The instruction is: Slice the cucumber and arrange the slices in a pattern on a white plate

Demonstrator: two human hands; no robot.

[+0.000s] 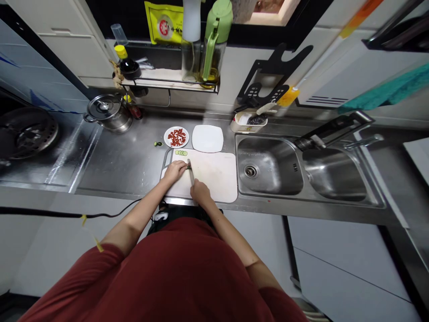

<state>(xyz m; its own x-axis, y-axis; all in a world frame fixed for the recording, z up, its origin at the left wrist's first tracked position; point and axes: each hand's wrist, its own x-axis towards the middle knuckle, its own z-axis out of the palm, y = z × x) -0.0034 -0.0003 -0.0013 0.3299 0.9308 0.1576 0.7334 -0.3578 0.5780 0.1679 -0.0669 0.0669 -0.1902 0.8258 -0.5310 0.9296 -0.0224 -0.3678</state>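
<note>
On the white cutting board (214,176), my right hand (201,193) is closed around the handle of a knife (192,172), its blade pointing away from me. My left hand (175,171) sits just left of the blade, fingertips pressed together on a small dark green piece of cucumber (189,167), mostly hidden by the fingers. Several cucumber slices (181,153) lie in a row near the board's far left corner. Two cucumber ends (157,144) rest on the steel counter. Beyond the board stand a plate (166,138) of chopped red pieces and a white square plate (208,138).
A double sink (271,190) is to the right, with a caddy (246,129) behind it. At the back left stands a lidded steel pot (109,114); farther left is a stove burner (28,132). A wall shelf (170,82) carries bottles above the counter.
</note>
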